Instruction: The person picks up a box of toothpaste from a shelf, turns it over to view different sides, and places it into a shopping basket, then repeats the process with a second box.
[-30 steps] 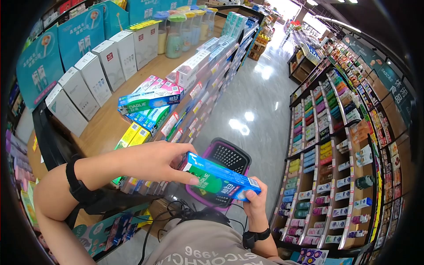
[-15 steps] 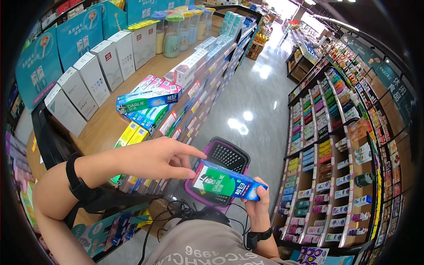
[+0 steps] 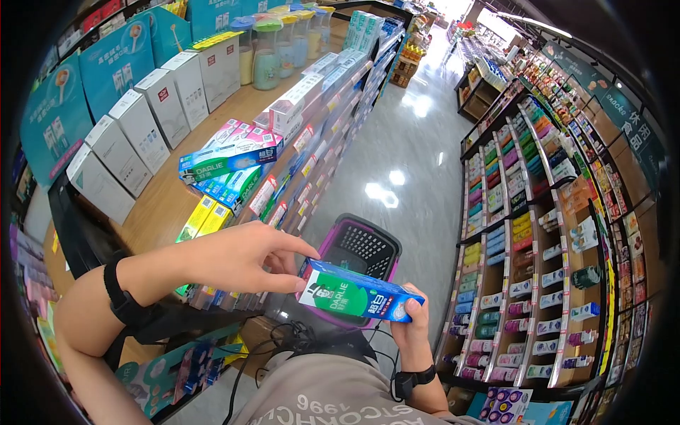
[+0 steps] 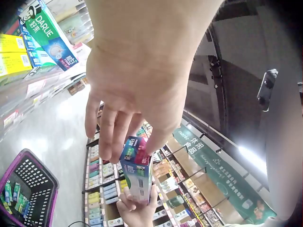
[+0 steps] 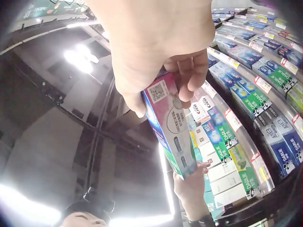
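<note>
A blue and green DARLIE box (image 3: 354, 296) is held level in front of the torso. My right hand (image 3: 414, 319) grips its right end, thumb on the printed front. At the opposite end, my left hand (image 3: 248, 258) has thumb and index fingertips at the corners, pinching lightly. The left wrist view shows the box (image 4: 137, 165) between the left thumb and fingers, the right hand (image 4: 137, 213) at its far end. In the right wrist view a white side with a QR code shows on the box (image 5: 170, 118), held by the right hand (image 5: 161, 52).
A black and purple basket (image 3: 397, 258) is below, beyond the box; several small packages (image 4: 16, 198) lie inside it. Stacked DARLIE boxes (image 3: 227, 166) and upright white boxes (image 3: 110, 180) stand on the wooden shelf top at left. Stocked shelves (image 3: 517, 283) line the aisle's right side.
My left hand has drawn back from over the box's front to its left end. The box has tilted, showing more of its green front. The right hand still holds the other end.
</note>
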Demonstrator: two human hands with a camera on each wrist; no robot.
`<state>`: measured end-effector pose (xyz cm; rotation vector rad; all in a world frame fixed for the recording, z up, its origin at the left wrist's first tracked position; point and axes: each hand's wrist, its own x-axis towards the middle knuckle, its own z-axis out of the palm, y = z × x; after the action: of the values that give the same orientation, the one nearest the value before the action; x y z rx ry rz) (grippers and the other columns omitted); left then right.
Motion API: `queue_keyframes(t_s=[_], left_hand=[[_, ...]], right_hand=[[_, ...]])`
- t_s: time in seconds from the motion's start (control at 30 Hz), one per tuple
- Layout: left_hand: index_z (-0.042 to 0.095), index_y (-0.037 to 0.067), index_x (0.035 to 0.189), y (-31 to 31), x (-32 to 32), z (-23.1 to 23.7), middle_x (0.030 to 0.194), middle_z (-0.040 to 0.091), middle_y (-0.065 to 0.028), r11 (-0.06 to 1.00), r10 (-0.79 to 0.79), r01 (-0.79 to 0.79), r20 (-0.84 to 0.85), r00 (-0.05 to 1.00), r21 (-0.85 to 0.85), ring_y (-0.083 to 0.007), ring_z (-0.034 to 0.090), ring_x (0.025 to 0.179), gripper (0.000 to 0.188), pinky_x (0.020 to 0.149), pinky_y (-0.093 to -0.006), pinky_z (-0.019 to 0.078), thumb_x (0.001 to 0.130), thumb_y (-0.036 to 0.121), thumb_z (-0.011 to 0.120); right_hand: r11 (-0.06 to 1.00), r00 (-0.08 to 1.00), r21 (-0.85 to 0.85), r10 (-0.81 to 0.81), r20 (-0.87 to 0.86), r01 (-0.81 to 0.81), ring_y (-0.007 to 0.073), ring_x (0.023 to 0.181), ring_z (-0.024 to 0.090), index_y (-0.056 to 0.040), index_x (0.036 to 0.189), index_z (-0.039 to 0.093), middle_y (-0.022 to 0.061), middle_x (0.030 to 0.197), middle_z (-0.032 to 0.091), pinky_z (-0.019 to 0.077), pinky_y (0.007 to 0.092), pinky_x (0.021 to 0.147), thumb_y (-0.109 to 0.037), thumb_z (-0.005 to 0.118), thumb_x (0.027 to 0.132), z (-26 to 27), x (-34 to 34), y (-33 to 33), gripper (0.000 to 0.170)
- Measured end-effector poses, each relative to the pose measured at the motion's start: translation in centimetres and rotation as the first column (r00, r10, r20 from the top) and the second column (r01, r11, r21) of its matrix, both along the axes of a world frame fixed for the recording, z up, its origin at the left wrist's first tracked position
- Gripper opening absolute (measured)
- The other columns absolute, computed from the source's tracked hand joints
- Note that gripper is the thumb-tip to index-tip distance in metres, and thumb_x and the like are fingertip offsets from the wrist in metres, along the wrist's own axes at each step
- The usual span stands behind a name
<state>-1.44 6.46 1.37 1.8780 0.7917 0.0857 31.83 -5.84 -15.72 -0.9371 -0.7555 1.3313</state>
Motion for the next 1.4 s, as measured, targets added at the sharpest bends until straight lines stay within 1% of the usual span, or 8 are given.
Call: queue_keyframes(t_s=[0.23,0.33,0.53,0.7,0.93,1.1,1.23,1.4], left_hand=[[0.061,-0.004,0.142,-0.4,0.3,-0.1,0.098,0.079,-0.0124,0.999,0.046,-0.046,0.010,0.999,-0.016,-0.0185,0.074,0.089,0.054,0.088,-0.0328,0.0584,0.096,0.019,0.076],[0.062,-0.006,0.139,-0.4,0.1,-0.6,0.092,0.077,-0.0128,0.998,0.058,-0.059,0.045,0.997,0.025,-0.0208,0.074,0.087,0.056,0.085,-0.0329,0.0594,0.095,0.027,0.073],[0.062,-0.004,0.140,-0.3,0.4,0.3,0.097,0.078,-0.0118,0.999,0.044,-0.044,0.001,0.999,0.017,-0.0188,0.074,0.090,0.053,0.087,-0.0343,0.0586,0.094,0.019,0.076],[0.063,-0.004,0.137,-0.5,0.7,0.2,0.096,0.079,-0.0113,0.999,0.035,-0.034,-0.036,0.999,0.028,-0.0198,0.074,0.088,0.054,0.086,-0.0345,0.0590,0.091,0.021,0.076],[0.064,-0.003,0.136,-0.7,1.0,0.7,0.093,0.079,-0.0121,0.993,0.054,-0.046,-0.072,0.996,0.104,-0.0221,0.076,0.087,0.054,0.087,-0.0343,0.0603,0.088,0.020,0.075],[0.064,-0.002,0.137,-0.8,0.4,0.4,0.095,0.079,-0.0121,0.994,0.031,-0.031,-0.005,0.999,0.106,-0.0211,0.076,0.088,0.052,0.087,-0.0340,0.0605,0.091,0.018,0.074],[0.062,-0.001,0.141,-1.0,0.6,0.6,0.099,0.079,-0.0125,0.999,0.028,-0.028,0.025,0.999,0.023,-0.0202,0.076,0.090,0.052,0.088,-0.0339,0.0599,0.094,0.018,0.074],[0.061,0.001,0.145,-1.1,1.0,0.0,0.101,0.078,-0.0120,0.999,0.005,-0.007,0.051,0.999,0.037,-0.0193,0.075,0.092,0.055,0.089,-0.0334,0.0592,0.095,0.018,0.075]], right_hand=[[1.000,1.000,0.016,0.011,-0.022,-0.010,0.0200,0.063,0.068,0.0003,0.099,0.060,0.0130,0.085,0.068,0.0562,0.0312,0.052,-0.048,0.083,0.086,0.8,0.3,0.5,0.055],[1.000,1.000,0.024,0.007,-0.027,-0.006,0.0200,0.064,0.068,0.0005,0.099,0.060,0.0132,0.085,0.068,0.0568,0.0314,0.053,-0.047,0.083,0.087,0.6,0.2,0.8,0.054],[1.000,0.999,0.009,-0.004,-0.036,0.004,0.0196,0.064,0.069,0.0010,0.100,0.061,0.0130,0.085,0.069,0.0574,0.0309,0.055,-0.045,0.083,0.086,1.1,0.0,0.4,0.053],[0.999,1.000,0.034,-0.007,0.002,0.007,0.0193,0.065,0.069,0.0017,0.100,0.061,0.0130,0.085,0.069,0.0575,0.0303,0.055,-0.045,0.084,0.086,0.1,0.8,-0.1,0.053],[0.999,0.999,0.020,-0.029,0.017,0.029,0.0192,0.065,0.069,0.0021,0.100,0.062,0.0137,0.085,0.070,0.0576,0.0305,0.055,-0.044,0.084,0.086,1.2,-0.1,0.0,0.053],[0.999,1.000,0.036,-0.022,0.011,0.021,0.0200,0.066,0.070,0.0021,0.103,0.061,0.0141,0.087,0.070,0.0582,0.0310,0.054,-0.045,0.083,0.086,0.5,0.4,-0.1,0.054],[0.998,0.998,0.025,-0.054,-0.026,0.055,0.0205,0.067,0.070,0.0020,0.105,0.060,0.0141,0.088,0.070,0.0585,0.0312,0.052,-0.047,0.084,0.086,1.3,0.2,-0.4,0.057],[0.997,0.997,0.022,-0.073,-0.025,0.074,0.0208,0.066,0.071,0.0019,0.105,0.060,0.0143,0.088,0.070,0.0585,0.0312,0.052,-0.048,0.084,0.086,0.5,1.0,-1.0,0.058]])
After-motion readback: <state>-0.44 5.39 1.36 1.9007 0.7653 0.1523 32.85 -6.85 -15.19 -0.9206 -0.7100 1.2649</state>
